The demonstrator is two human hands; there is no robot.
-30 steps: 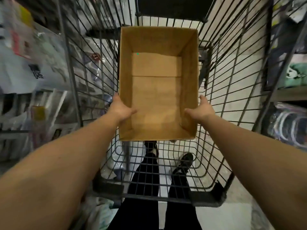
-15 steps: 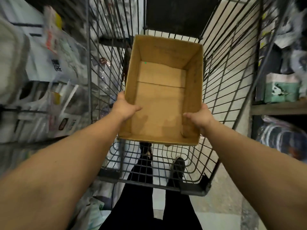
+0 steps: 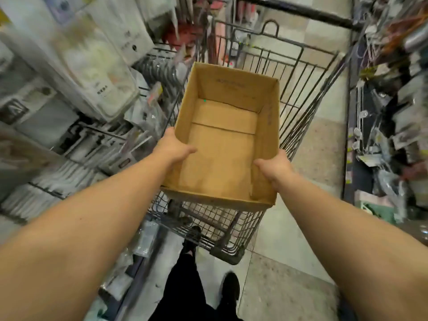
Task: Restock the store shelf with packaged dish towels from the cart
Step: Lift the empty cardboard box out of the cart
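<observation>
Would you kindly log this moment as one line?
left hand: grips box wall | right hand: grips opposite wall | box: empty, above cart

The wire cart [image 3: 298, 93] stands in the aisle beside the shelf [image 3: 76, 93] (crowded with blurred packaged goods).

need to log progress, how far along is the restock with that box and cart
Looks near the end. Done: the cardboard box is empty, its bare bottom showing, and no towel packs show in the cart. In hand: the left hand and right hand grip the box's side walls, holding it above the cart. Left: putting the empty box away. The shelves are too blurred to confirm the towels.
</observation>
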